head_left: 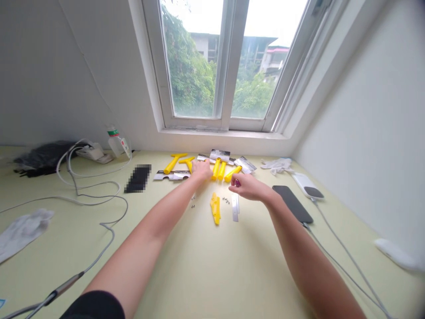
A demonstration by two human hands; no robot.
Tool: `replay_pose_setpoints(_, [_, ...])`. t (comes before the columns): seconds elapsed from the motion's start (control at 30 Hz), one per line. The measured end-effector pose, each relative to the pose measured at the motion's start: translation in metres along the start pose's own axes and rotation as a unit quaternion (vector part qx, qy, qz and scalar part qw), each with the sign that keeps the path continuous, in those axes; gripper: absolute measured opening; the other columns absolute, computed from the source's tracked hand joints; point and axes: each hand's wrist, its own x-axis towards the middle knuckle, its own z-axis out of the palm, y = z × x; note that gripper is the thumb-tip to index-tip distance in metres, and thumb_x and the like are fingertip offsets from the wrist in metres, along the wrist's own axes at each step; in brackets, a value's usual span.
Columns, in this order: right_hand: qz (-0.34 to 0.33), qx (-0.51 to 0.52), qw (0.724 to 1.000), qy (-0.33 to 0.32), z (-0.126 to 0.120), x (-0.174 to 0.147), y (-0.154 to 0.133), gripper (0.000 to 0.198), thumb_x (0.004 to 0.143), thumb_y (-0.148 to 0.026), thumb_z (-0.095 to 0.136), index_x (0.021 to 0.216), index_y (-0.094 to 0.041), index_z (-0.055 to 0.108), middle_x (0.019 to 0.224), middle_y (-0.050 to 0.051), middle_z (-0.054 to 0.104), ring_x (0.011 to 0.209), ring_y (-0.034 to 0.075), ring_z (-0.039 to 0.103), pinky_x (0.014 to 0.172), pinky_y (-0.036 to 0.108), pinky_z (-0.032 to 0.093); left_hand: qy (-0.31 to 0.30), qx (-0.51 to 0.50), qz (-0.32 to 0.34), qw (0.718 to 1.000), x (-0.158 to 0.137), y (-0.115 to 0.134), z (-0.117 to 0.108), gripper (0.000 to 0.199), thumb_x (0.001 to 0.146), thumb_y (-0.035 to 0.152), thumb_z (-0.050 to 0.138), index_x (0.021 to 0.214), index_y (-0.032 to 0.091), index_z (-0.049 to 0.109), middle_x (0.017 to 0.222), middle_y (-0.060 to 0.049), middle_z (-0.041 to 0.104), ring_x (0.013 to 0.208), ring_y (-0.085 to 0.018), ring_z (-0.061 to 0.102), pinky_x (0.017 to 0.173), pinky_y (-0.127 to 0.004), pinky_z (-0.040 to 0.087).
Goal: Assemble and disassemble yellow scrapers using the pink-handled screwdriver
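My left hand [202, 170] reaches in among yellow T-shaped scraper handles, its fingers curled down and partly hidden; what they hold cannot be made out. One T-shaped handle [175, 163] lies to its left, and several yellow handles [221, 170] lie to its right. My right hand [247, 185] is closed around a small thing with a dark red rounded end [237, 182], mostly covered by the fingers. Just below it are flat metal blades [235, 208]. Nearer to me lie yellow plastic pieces [215, 209], with small screws [226, 200] beside them and more screws [193, 206] farther left.
Printed silver-and-black packets [219, 155] lie behind the handles. On the right are a dark phone [292, 204], a white device [307, 185] with a cable and a white glove [277, 165]. Leftward are a bottle [117, 144], looping cables [99, 195] and a white cloth [25, 232].
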Motion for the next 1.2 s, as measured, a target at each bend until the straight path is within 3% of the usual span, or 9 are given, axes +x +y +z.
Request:
replay_pose_setpoints(0.17, [-0.009,0.018,1.000,0.011,0.004,0.003,0.000,0.010,0.084,-0.030,0.057,0.080,-0.020,0.057,0.083,0.003,0.066,0.075,0.017,0.059,0.061,0.025,0.039,0.029,-0.003,-0.001,1.000,-0.009,-0.010,-0.017,0.055,0.081,0.025,0.052,0.135,0.018,0.045,0.101,-0.014,0.072,0.103,-0.031,0.065,0.095,-0.045,0.036])
replay_pose_setpoints(0.37, [0.017,0.050,0.995,0.082,0.001,0.006,0.002,0.013,0.085,-0.033,0.059,0.086,-0.021,0.063,0.091,0.005,0.070,0.085,0.019,0.063,0.069,0.026,0.043,0.133,0.007,0.024,0.991,-0.051,-0.022,-0.030,0.052,0.090,0.025,0.041,0.142,0.016,0.038,0.106,-0.015,0.069,0.105,-0.033,0.062,0.092,-0.046,0.034])
replay_pose_setpoints(0.47, [0.056,0.065,0.983,0.164,-0.011,0.004,0.004,0.023,0.090,-0.040,0.052,0.096,-0.020,0.063,0.097,0.008,0.070,0.091,0.021,0.063,0.076,0.029,0.045,0.188,-0.008,0.074,0.979,-0.086,-0.030,-0.019,0.050,0.095,0.029,0.038,0.144,0.019,0.033,0.114,-0.014,0.067,0.106,-0.030,0.062,0.090,-0.043,0.034])
replay_pose_setpoints(0.53, [0.068,0.101,0.967,0.226,-0.020,0.000,0.004,0.028,0.091,-0.044,0.051,0.101,-0.020,0.062,0.097,0.008,0.069,0.089,0.020,0.064,0.075,0.030,0.045,0.277,-0.052,0.153,0.947,-0.109,-0.039,-0.005,0.049,0.096,0.030,0.041,0.142,0.017,0.034,0.109,-0.013,0.068,0.098,-0.028,0.065,0.086,-0.041,0.035])
replay_pose_setpoints(0.63, [0.035,0.207,0.936,0.282,-0.031,-0.010,-0.003,0.033,0.087,-0.050,0.057,0.102,-0.021,0.061,0.098,0.007,0.070,0.074,0.017,0.063,0.065,0.029,0.046,0.351,-0.082,0.231,0.904,-0.136,-0.055,0.018,0.050,0.096,0.028,0.046,0.141,0.016,0.029,0.104,-0.012,0.070,0.092,-0.026,0.067,0.084,-0.040,0.036])
replay_pose_setpoints(0.73, [-0.017,0.258,0.932,0.254,-0.034,-0.021,-0.018,0.035,0.084,-0.052,0.062,0.102,-0.022,0.061,0.098,0.006,0.071,0.063,0.012,0.057,0.058,0.027,0.043,0.374,-0.072,0.261,0.887,-0.151,-0.070,0.032,0.048,0.095,0.027,0.050,0.138,0.017,0.030,0.102,-0.012,0.071,0.086,-0.025,0.068,0.086,-0.042,0.037])
replay_pose_setpoints(0.97, [-0.060,0.210,0.953,0.210,-0.026,-0.033,-0.053,0.028,0.082,-0.047,0.066,0.096,-0.023,0.064,0.089,0.003,0.072,0.066,0.014,0.056,0.061,0.027,0.043,0.407,-0.071,0.285,0.865,-0.161,-0.080,0.032,0.045,0.092,0.024,0.055,0.132,0.020,0.034,0.099,-0.010,0.071,0.081,-0.024,0.067,0.087,-0.044,0.040])
replay_pose_setpoints(1.2, [-0.059,0.149,0.957,0.240,-0.027,-0.035,-0.053,0.021,0.083,-0.042,0.065,0.093,-0.023,0.065,0.088,0.003,0.072,0.067,0.014,0.057,0.067,0.029,0.044,0.391,-0.074,0.278,0.874,-0.164,-0.077,0.031,0.041,0.093,0.025,0.055,0.129,0.022,0.036,0.097,-0.009,0.071,0.084,-0.024,0.068,0.088,-0.044,0.042])
